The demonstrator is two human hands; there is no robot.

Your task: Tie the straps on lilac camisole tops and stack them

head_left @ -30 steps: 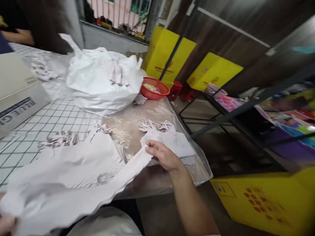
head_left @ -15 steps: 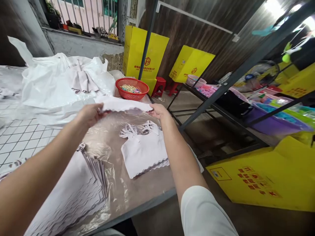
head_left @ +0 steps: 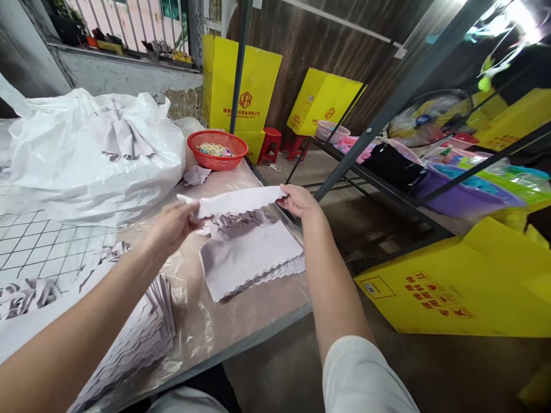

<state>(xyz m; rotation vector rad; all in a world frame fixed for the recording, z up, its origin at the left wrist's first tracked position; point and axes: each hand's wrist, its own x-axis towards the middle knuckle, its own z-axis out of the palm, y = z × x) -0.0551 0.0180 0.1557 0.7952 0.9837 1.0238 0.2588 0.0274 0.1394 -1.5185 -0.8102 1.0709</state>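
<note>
Between my two hands a pale lilac-grey fabric piece (head_left: pixel 239 201) with a scalloped edge is stretched out. My left hand (head_left: pixel 174 226) pinches its left end, and my right hand (head_left: pixel 297 201) pinches the right end. Just below it lies a small stack of like fabric pieces (head_left: pixel 253 258) with wavy front edges and thin curled strips at the back, partly hidden by the held piece. A taller, fanned stack of the same fabric (head_left: pixel 146 332) lies at the near left, partly behind my left forearm.
A plastic-covered table (head_left: pixel 202 321) carries the stacks. Behind stand a large white plastic bag (head_left: pixel 142 137) with fabric and a red basket (head_left: pixel 217 137) of small pieces. A metal rack (head_left: pixel 344 166) with basins and a yellow carton (head_left: pixel 465 287) are on the right.
The held fabric piece has moved right and slightly down, over the back of the small stack. Both hands still grip its ends. The camera view has shifted a little.
</note>
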